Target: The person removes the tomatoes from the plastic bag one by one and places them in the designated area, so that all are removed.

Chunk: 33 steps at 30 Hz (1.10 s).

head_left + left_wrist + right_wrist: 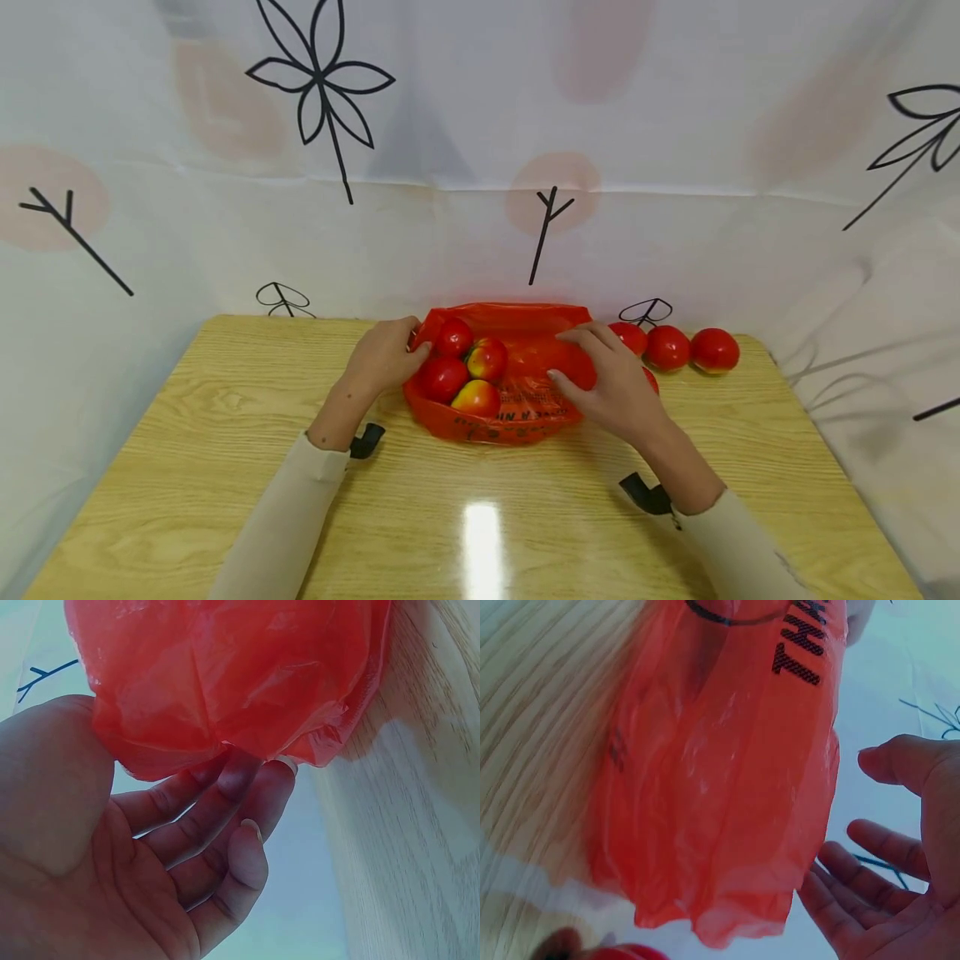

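Left: beige sleeve (277, 508) on a wood-grain bench (172, 492), with a black fitting (367, 442) at the wrist. Left hand (378, 357) at the left edge of a red plastic bag (491, 432). Grip clamped on that edge, thumb on the mouth side, other fingers outside and partly under the film in the left wrist view.

Centre: bag sits on the far half of the bench, mouth facing up. Its left part holds two glossy red fruits (442, 380) at left, then two red-and-yellow fruits (487, 360), one far, one near; all four grouped closely. Right part sags. Black print on the near wall, upside down; "THA" legible from the right wrist.

Right: right hand (615, 383) at the bag's right side. Grip apart, thumb and fingers spread, nothing clamped; fingertip contact with the film cannot be told. Just beyond, three red round fruits (667, 348) line the far right; a fourth red fruit (652, 381), nearer, is partly hidden by the hand.
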Tool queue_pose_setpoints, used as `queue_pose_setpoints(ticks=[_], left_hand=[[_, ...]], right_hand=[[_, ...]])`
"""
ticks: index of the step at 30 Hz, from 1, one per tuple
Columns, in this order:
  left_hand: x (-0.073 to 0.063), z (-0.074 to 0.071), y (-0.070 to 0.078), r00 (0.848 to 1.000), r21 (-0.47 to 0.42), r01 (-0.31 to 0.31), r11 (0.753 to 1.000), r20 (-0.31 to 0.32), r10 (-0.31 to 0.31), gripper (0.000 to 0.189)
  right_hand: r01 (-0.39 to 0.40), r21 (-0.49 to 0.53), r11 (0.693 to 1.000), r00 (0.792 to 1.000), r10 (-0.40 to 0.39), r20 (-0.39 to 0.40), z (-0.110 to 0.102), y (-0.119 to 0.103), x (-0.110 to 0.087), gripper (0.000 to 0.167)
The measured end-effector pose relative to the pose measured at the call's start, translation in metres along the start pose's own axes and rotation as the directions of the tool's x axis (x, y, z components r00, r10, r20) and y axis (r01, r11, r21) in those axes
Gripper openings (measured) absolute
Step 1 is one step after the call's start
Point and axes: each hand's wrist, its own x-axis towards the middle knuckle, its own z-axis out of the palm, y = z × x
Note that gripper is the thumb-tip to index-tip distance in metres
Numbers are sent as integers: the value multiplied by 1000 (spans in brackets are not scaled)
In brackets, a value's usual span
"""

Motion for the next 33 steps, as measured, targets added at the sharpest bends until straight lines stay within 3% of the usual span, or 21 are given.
queue_pose_setpoints(ticks=[16,33], left_hand=[[-1,1,2,1000,-2,4,1000,3,-4,23],[0,3,0,1000,-11,7,1000,-3,-7,20]], right_hand=[[17,41,999,996,-20,84,21,-14,14,44],[-31,15,999,988,29,152,37,-27,29,54]])
